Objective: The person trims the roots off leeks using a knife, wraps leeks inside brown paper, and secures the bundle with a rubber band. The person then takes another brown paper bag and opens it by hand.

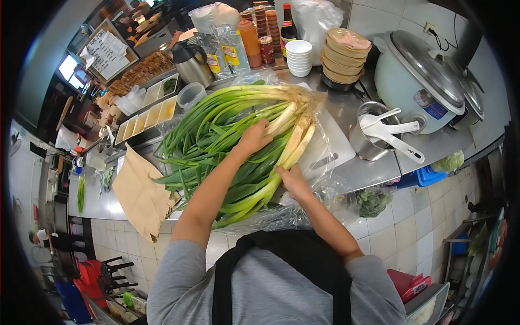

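Note:
A large bundle of leeks (216, 127) lies on clear plastic, with green leaves to the left and pale, rooty ends at the upper right. My left hand (255, 136) is in the middle of the bundle, its fingers closed around stalks near the white part. Lower down, my right hand (292, 181) grips the thick pale stalk of a leek at the bundle's near side. Under the root end and the plastic, part of a white cutting board (338, 146) shows. The undersides of both hands' fingers are partly hidden.
Right of the board stands a metal pot (368, 142) with white-handled utensils, beside a big rice cooker (420, 81). White bowls (299, 57), stacked brown containers (341, 59) and a thermos jug (192, 62) line the back. Brown paper (143, 192) overhangs the counter's left edge.

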Motion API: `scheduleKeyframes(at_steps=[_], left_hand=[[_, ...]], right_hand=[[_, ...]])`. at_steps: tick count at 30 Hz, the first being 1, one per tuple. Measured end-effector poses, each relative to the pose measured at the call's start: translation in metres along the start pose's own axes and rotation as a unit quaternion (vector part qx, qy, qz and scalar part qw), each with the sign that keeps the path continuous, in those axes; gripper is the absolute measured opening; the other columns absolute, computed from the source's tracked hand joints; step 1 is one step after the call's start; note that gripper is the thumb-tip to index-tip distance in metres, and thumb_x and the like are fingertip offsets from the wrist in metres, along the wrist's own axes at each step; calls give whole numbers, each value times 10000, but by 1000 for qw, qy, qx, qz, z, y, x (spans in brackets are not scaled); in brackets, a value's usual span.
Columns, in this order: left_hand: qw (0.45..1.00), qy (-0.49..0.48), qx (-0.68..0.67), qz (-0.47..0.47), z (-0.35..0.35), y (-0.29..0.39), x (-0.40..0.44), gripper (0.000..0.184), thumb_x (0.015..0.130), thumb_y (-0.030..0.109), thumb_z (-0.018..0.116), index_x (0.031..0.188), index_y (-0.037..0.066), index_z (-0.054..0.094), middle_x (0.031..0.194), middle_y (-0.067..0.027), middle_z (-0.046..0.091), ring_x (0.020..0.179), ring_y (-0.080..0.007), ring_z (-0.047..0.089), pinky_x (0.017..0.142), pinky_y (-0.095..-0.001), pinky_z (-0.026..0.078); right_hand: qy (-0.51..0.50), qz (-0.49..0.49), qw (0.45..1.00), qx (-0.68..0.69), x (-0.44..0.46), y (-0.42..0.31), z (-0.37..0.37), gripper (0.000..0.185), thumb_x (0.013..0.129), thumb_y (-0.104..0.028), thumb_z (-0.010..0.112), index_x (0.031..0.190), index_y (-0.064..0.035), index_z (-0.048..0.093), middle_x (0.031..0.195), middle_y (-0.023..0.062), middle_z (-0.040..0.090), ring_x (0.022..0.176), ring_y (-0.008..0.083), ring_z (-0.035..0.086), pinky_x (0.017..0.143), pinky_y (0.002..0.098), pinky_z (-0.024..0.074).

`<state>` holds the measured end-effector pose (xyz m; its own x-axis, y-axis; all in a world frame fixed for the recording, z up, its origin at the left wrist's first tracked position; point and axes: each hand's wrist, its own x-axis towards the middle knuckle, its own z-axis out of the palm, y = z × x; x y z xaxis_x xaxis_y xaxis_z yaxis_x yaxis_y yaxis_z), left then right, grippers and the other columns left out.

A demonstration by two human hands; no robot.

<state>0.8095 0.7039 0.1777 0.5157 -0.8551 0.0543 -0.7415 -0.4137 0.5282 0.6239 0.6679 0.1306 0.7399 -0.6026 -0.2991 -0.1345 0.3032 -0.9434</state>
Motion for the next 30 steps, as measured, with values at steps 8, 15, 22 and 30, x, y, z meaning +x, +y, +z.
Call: scheduleKeyframes(at_steps=[8, 15, 22, 30], left_hand=[[990, -50, -119, 65, -17, -20, -2, 445, 824, 273, 649, 1143, -6, 510, 1030, -141, 598, 932, -235, 572, 840, -327, 449], [983, -157, 71, -60, -76, 93, -130, 701, 722, 389, 723, 1274, 44, 462, 1260, -198, 472, 1138, -345, 484, 922, -426, 426], [989, 32, 143, 22, -8, 59, -177, 753, 687, 385, 733, 1290, 50, 430, 1213, -179, 442, 1112, -350, 442, 870, -441, 418], [987, 20, 138, -86, -11, 63, -153, 685, 637, 243, 727, 1241, 49, 467, 1075, -190, 510, 1054, -359, 491, 866, -442, 423]], right_hand=[[-8, 79, 995, 65, -13, -23, 6, 393, 832, -124, 624, 1135, 46, 440, 1003, 151, 574, 863, 206, 585, 650, 298, 492], [-35, 26, 980, 194, -3, -19, 11, 380, 886, -177, 558, 1185, 5, 410, 1028, 129, 551, 830, 192, 587, 542, 290, 491], [-34, 108, 992, 45, -12, -34, 15, 425, 925, -275, 501, 1276, -60, 391, 1207, 117, 494, 1137, 247, 473, 855, 469, 447], [-50, 53, 992, 104, -7, -41, 25, 385, 914, -227, 527, 1179, 21, 398, 1100, 151, 527, 945, 244, 584, 703, 404, 541]])
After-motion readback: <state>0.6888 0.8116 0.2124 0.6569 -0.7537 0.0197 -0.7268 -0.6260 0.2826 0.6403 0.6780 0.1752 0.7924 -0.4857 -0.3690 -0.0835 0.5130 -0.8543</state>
